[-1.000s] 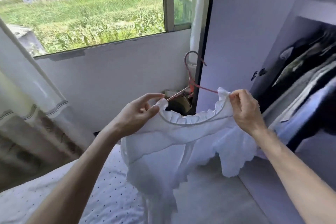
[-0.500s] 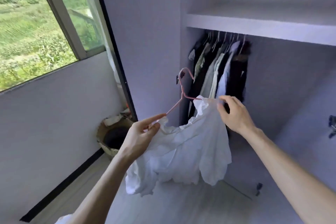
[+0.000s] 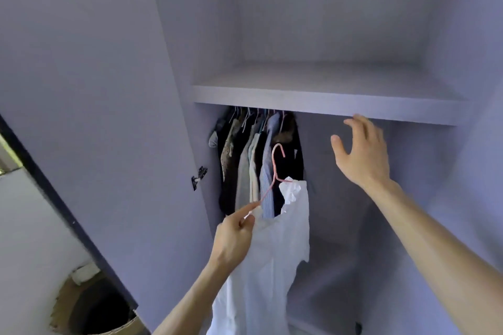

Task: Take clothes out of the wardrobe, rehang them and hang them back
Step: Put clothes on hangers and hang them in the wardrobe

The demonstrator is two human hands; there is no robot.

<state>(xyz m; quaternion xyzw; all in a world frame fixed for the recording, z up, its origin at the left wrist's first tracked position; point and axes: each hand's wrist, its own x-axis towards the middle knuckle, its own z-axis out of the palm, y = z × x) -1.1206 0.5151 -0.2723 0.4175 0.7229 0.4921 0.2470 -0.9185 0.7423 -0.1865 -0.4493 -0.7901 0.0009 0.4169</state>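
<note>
Steeply aslant: pink hanger, hook upward.

no readable text, no labels, no brands, no numbers, no signs

Left hand pinches pink hanger carrying white top, frame centre. Right hand spread below shelf, upper right. Hung clothes behind.
</note>
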